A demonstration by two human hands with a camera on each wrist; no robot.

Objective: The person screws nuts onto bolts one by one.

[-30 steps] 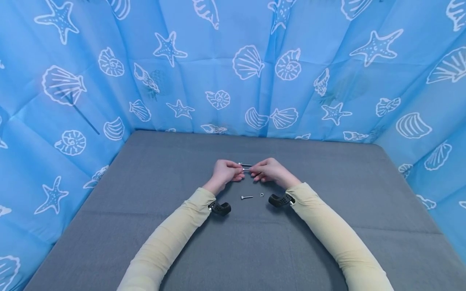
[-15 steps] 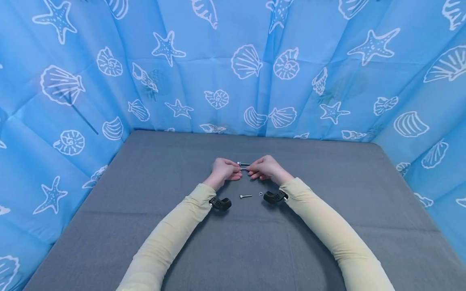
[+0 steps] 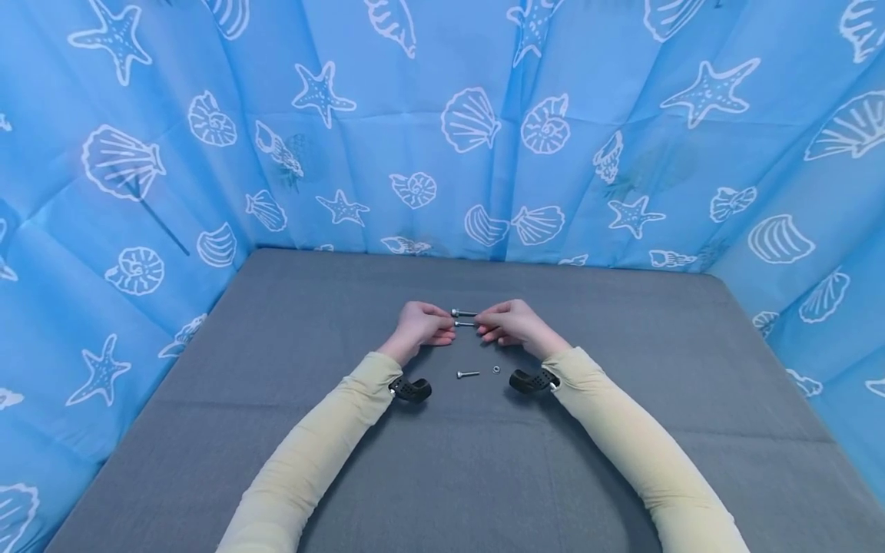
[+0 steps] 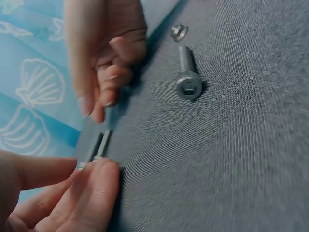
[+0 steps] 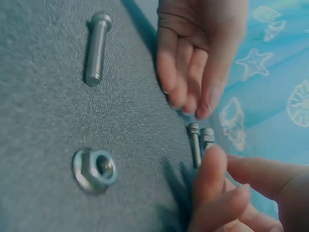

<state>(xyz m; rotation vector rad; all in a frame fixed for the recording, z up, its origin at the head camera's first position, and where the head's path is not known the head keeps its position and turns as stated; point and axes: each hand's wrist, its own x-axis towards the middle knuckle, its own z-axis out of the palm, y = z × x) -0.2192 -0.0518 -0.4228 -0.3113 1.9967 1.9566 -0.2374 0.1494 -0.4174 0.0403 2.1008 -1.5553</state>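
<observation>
Two silver bolts lie side by side on the grey table: a larger far bolt (image 3: 464, 312) and a thinner near bolt (image 3: 465, 324). My left hand (image 3: 419, 324) is beside their heads, its fingertips right at the near bolt's head in the head view; the right wrist view shows a small gap there. At the threaded ends is my right hand (image 3: 510, 322), its fingertips overlapping the far bolt's tip in the head view. Nothing shows between the fingers of either hand. Closer to me lie a socket-head bolt (image 4: 188, 83) and a loose flanged nut (image 5: 94, 170).
Grey cloth covers the table (image 3: 442, 476). A blue curtain (image 3: 415, 138) with white shells and starfish hangs behind it and at both sides. Black wrist straps (image 3: 410, 389) are worn at the yellow sleeves (image 3: 325, 453).
Earlier both hands pinched the near bolt between them. The left hand has since drawn a little left, showing the bolt's head. The right hand shifted left, then back right.
</observation>
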